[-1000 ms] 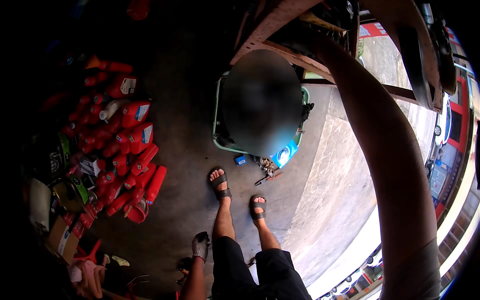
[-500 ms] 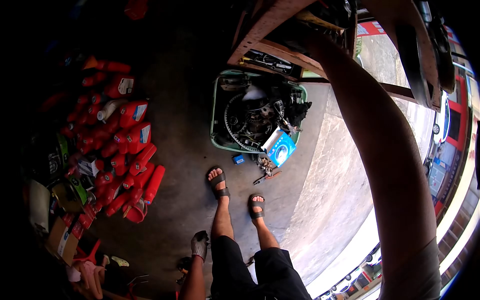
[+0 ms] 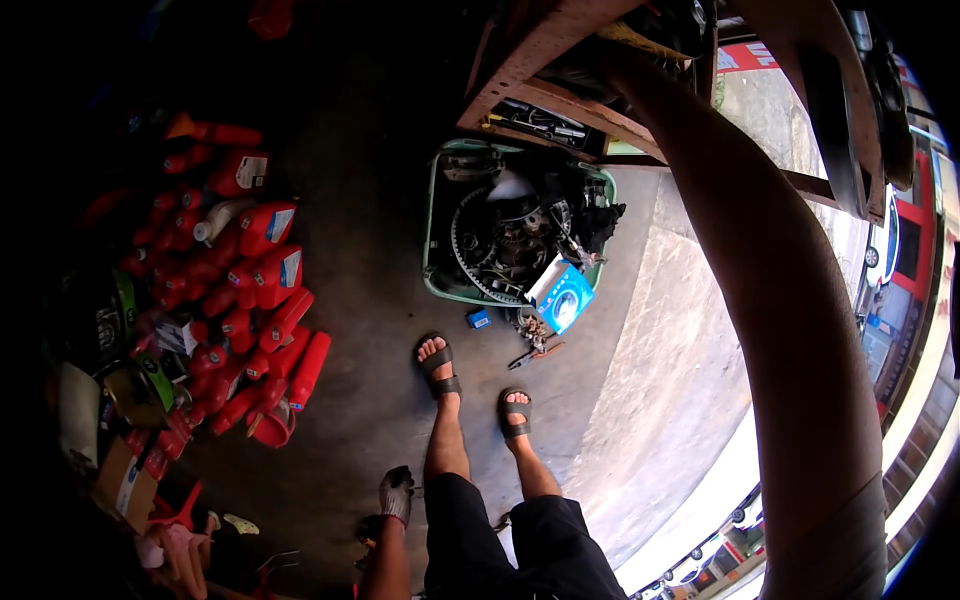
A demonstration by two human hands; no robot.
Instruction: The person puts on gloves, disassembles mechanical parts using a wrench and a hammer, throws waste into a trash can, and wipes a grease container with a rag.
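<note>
My left hand (image 3: 397, 492), in a grey-and-black work glove, hangs low beside my left leg. Its fingers are curled, and a thin bit of something seems to stick out at its side, too small to name. My right arm (image 3: 760, 260) stretches up and forward into a rusty metal shelf rack (image 3: 530, 60). In the dark of an upper shelf my right hand (image 3: 588, 72) is lost in shadow, so its fingers and anything they touch are hidden. A yellowish strip (image 3: 640, 40) lies close above that hand.
Under the rack stands a green bin (image 3: 428, 240) of greasy engine parts, with a blue-and-white box (image 3: 562, 297) at its corner. A small blue box (image 3: 478, 319) and pliers (image 3: 535, 354) lie on the floor. Red bottles (image 3: 270, 270) are heaped left. Another person (image 3: 180, 555) sits lower left.
My left hand has dropped very slightly. The right arm has shifted a little to the left, its hand still inside the rack.
</note>
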